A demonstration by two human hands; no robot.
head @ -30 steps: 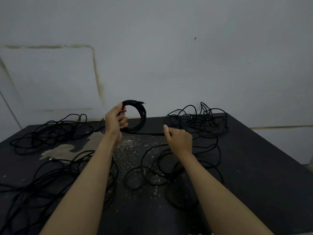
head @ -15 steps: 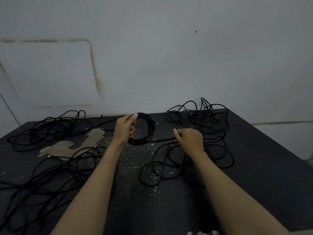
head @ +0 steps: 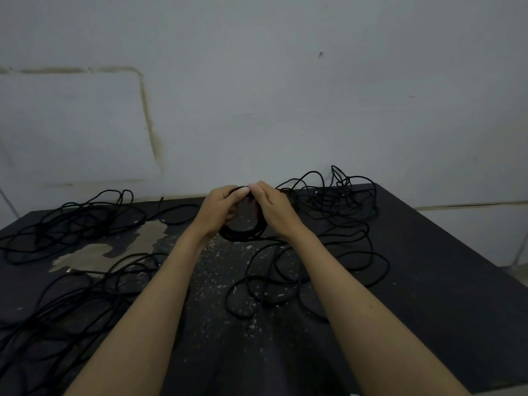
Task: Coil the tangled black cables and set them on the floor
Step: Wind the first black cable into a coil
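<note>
A small coil of black cable [head: 243, 232] stands upright over the middle of the dark table [head: 428, 281]. My left hand [head: 221, 207] grips the coil's top from the left. My right hand [head: 273, 208] pinches the same top part from the right, fingertips meeting the left thumb. The coil's upper arc is hidden behind both hands. From the coil a loose run of the same cable [head: 300, 275] trails in loops across the table on the right, into a tangle [head: 337, 195] at the far right corner.
Two more tangled black cable heaps lie on the left: one at the back left [head: 71, 221], one at the front left [head: 57, 315]. A pale worn patch [head: 114, 250] marks the tabletop. A grey wall [head: 257, 95] stands right behind the table.
My right hand has moved left and up from the loose cable to meet my left hand at the coil's top. The coil has shifted toward the table's middle.
</note>
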